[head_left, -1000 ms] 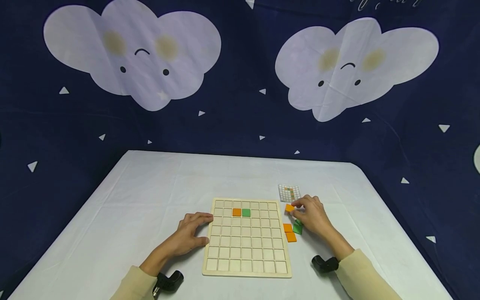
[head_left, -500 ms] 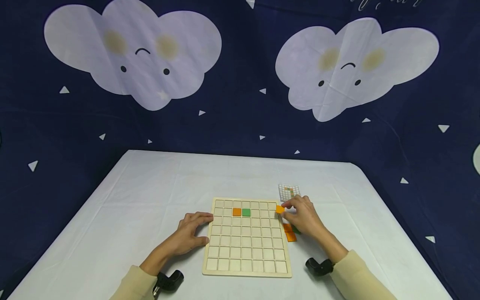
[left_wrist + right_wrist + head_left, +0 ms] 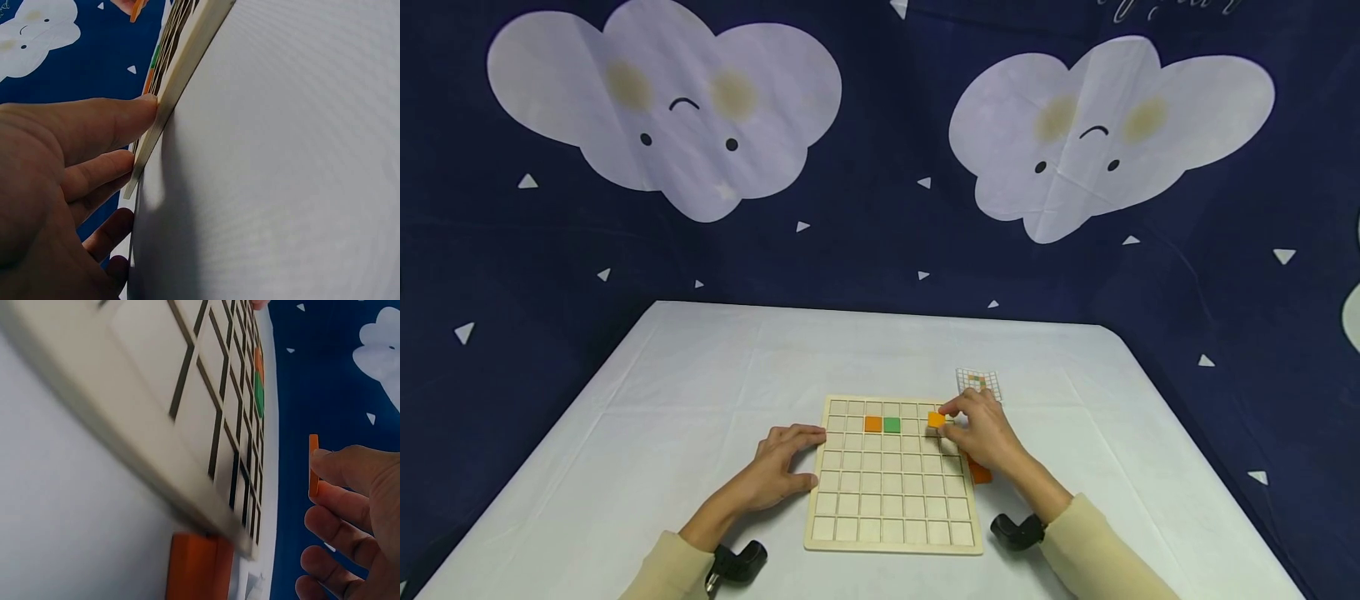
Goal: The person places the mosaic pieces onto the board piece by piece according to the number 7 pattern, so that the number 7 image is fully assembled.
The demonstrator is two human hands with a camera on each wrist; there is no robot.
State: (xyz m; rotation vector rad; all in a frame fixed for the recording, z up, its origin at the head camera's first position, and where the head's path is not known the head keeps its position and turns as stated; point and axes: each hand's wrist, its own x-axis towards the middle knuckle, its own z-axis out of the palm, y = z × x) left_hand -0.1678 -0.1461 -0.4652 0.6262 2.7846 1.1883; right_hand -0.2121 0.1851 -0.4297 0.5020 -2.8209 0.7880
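A pale wooden grid board point(image 3: 891, 504) lies on the white table. An orange tile point(image 3: 872, 424) and a green tile point(image 3: 892, 425) sit side by side in its second row from the far edge. My right hand point(image 3: 985, 429) pinches another orange tile point(image 3: 313, 469) between thumb and index finger, raised over the board's far right part. In the right wrist view, this tile is seen edge-on and the other fingers are loosely bent. My left hand point(image 3: 771, 475) rests against the board's left edge; in the left wrist view, thumb point(image 3: 128, 119) and fingertips meet that edge.
Loose orange tiles point(image 3: 980, 472) lie by the board's right edge, partly hidden by my right arm. Beyond my right hand is a small printed grid card point(image 3: 976, 381) with coloured squares. A dark blue cloth with clouds point(image 3: 880, 158) hangs behind the table.
My right hand has carried the orange tile leftward from beside the board to above it. Its arm now hides the loose green tiles on the right. The left hand stays put.
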